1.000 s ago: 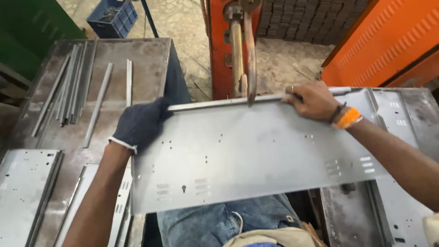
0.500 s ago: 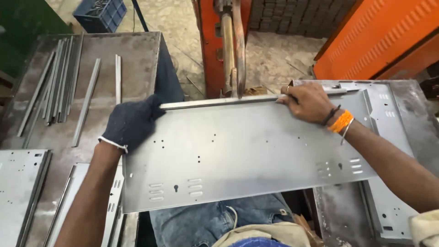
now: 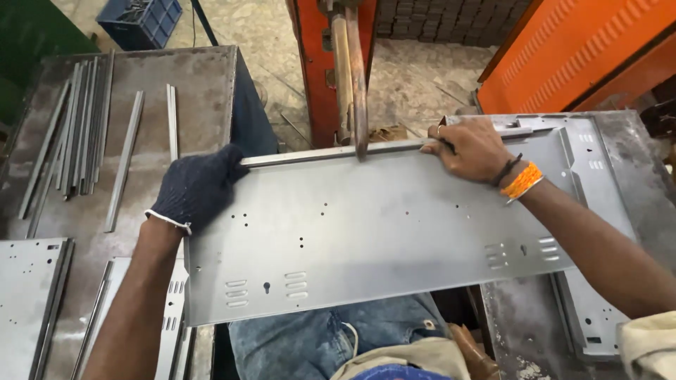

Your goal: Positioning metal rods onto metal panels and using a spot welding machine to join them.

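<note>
Close over my lap, the sheet (image 3: 380, 232) lies flat, its far edge under the electrode (image 3: 359, 91). Both hands are closed on that edge: my gloved left hand (image 3: 197, 186) grips the left corner, my bare right hand (image 3: 472, 149) pinches strip (image 3: 317, 153) and sheet together. I judge it best to keep both level and the strip flush.

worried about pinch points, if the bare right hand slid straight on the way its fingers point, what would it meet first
Probably the rod tip of the orange machine, pressing the strip that the right hand pins to the sheet; depth is unclear.
</note>
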